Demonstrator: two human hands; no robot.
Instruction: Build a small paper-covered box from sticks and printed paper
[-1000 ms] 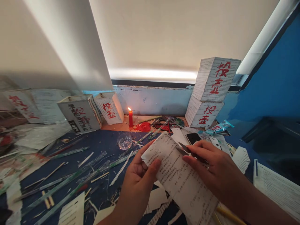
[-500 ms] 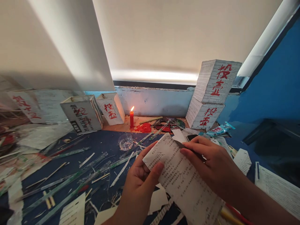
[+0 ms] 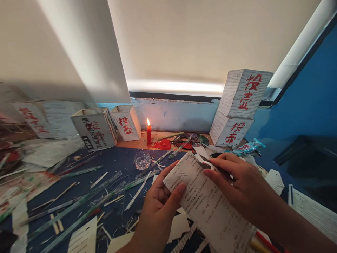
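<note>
A printed paper piece, pale with dark characters, slants across the lower middle. My left hand grips its upper left edge, thumb on top and fingers behind. My right hand is closed around a small dark pointed metal tool, which looks like scissors or tweezers. Its two tips are apart, close to the paper's upper right edge. The palm side of my right hand is hidden. Beyond the hands, a lit red candle stands upright beside melted red wax.
Paper boxes with red characters stand at the left and in a stack at the right. A round clear dish, green-tinted strips, sticks and paper scraps litter the dark blue surface. A blue wrapper lies behind my right hand.
The tool's tips have parted beside the paper's edge. The candle flame stands straighter. The whole view has shifted slightly, while both hands keep their holds.
</note>
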